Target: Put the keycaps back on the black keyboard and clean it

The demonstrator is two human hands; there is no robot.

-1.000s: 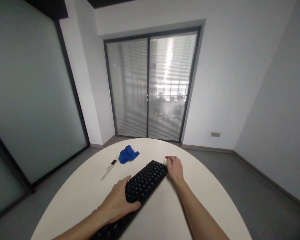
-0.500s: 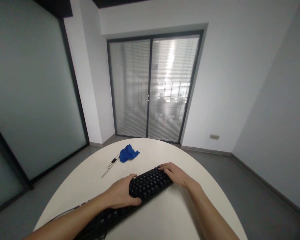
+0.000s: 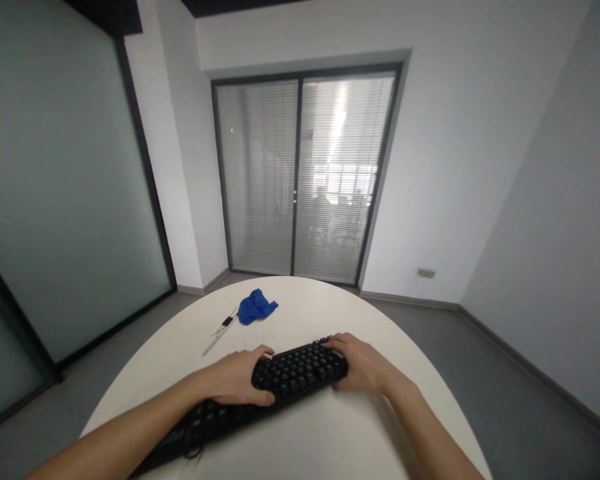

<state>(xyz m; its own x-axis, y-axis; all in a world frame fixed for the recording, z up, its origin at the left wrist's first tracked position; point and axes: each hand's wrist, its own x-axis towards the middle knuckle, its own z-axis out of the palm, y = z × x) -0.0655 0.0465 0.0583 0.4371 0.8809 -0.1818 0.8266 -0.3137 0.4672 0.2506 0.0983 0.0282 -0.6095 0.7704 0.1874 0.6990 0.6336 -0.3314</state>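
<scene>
A black keyboard (image 3: 303, 370) lies slantwise, its right end farther from me than its left. Across its middle my left hand (image 3: 235, 379) is clasped, with the thumb on the near edge and fingers over the far edge. My right hand (image 3: 363, 365) is wrapped round the right end, fingertips at the far corner and the thumb side low at the near corner. Part of the left half is hidden under my left hand and forearm. Near the keyboard's left part a dark cable loop (image 3: 194, 453) shows.
A crumpled blue cloth (image 3: 256, 307) sits toward the back of the round white table (image 3: 325, 433). Beside it are thin light-coloured sticks or tools with a small black piece (image 3: 227, 321). Beyond the table stands a glazed door with blinds (image 3: 300, 180).
My right hand has gone from resting on the far right corner to gripping the right end. The keyboard has shifted slightly, and its right end looks turned a little toward me.
</scene>
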